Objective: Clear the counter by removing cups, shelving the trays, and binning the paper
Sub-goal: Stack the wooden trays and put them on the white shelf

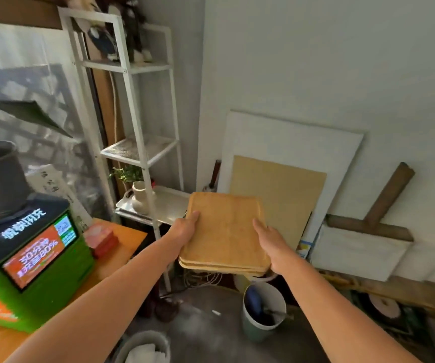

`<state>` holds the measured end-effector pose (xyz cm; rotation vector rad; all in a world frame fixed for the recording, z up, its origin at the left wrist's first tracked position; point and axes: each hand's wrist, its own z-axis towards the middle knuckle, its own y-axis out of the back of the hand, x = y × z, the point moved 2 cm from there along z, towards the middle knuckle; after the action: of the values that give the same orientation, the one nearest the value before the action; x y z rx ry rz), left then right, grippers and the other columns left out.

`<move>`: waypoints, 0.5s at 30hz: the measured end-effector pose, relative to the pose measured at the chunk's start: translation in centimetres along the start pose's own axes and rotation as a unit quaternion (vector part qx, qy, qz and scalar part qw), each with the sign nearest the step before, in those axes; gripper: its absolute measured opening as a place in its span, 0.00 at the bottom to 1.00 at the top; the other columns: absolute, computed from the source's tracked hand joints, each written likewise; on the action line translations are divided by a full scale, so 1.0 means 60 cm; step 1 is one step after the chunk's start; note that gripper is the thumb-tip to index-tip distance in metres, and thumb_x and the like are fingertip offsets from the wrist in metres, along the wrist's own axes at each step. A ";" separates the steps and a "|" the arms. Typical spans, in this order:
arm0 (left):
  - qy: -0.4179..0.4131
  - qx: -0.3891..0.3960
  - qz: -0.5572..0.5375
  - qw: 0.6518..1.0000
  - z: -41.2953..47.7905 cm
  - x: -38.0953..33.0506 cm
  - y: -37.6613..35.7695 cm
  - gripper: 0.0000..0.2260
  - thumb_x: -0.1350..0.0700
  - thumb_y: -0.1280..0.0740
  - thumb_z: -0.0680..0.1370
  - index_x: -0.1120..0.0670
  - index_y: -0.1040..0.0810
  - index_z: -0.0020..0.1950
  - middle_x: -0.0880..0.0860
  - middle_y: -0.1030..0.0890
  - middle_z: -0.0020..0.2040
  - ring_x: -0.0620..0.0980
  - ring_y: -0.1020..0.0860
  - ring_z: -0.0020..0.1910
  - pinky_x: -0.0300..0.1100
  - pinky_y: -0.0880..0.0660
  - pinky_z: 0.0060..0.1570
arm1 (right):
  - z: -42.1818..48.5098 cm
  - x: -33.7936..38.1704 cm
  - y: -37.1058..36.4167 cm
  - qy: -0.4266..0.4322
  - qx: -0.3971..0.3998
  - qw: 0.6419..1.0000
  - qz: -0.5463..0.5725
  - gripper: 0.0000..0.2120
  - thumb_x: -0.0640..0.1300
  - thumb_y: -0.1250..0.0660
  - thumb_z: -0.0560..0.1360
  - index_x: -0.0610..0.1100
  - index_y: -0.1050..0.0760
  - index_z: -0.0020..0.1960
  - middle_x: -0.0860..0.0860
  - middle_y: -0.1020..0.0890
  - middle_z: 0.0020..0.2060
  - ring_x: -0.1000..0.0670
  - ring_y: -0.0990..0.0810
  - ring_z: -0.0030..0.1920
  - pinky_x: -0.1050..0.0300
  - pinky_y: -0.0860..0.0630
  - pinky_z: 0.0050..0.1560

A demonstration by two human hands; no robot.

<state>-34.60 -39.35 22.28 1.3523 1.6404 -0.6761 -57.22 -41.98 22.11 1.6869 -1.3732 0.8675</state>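
Observation:
A stack of wooden trays point(224, 229) hangs in the air in front of me, held level by both hands. My left hand point(185, 227) grips its left edge and my right hand point(270, 243) grips its right edge. The stack is just right of the white metal shelf unit point(143, 153), close to its low shelf, where a silver tray point(170, 205) carries a cream vase point(139, 197). The mesh shelf point(138, 149) above it is bare. A white bin point(145, 347) with crumpled paper inside stands on the floor at the bottom edge.
An orange counter point(122, 247) at the left bears a green machine point(30, 258) with a screen and a red box point(101, 239). White boards point(289, 158) and wooden planks point(384, 205) lean on the right wall. A bucket point(263, 310) with tools sits on the floor below the trays.

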 end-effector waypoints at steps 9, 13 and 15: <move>-0.014 -0.055 0.011 0.998 0.235 -0.116 0.039 0.31 0.38 0.40 0.79 0.60 0.30 0.72 0.58 0.25 0.66 0.58 0.25 0.63 0.45 0.33 0.53 | 0.255 0.133 -0.077 -0.005 0.042 0.999 -0.027 0.34 0.64 0.40 0.78 0.42 0.33 0.75 0.43 0.23 0.68 0.41 0.23 0.66 0.41 0.28 0.68; -0.014 -0.077 0.008 0.997 0.355 -0.198 0.078 0.32 0.38 0.39 0.79 0.61 0.32 0.73 0.55 0.24 0.61 0.55 0.25 0.55 0.46 0.30 0.52 | 0.375 0.234 -0.132 0.003 0.075 0.997 -0.026 0.30 0.64 0.38 0.78 0.43 0.28 0.69 0.47 0.17 0.52 0.45 0.18 0.51 0.48 0.20 0.49; -0.018 -0.090 0.003 0.996 0.404 -0.237 0.098 0.33 0.37 0.39 0.79 0.61 0.31 0.73 0.56 0.23 0.63 0.57 0.24 0.59 0.48 0.27 0.56 | 0.434 0.287 -0.156 0.010 0.081 0.996 -0.039 0.31 0.65 0.38 0.77 0.42 0.27 0.69 0.48 0.17 0.50 0.46 0.18 0.48 0.50 0.21 0.47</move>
<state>-21.77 -64.97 24.20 1.2093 1.6258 -0.5325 -44.04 -71.76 23.67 1.8371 -1.2440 0.9693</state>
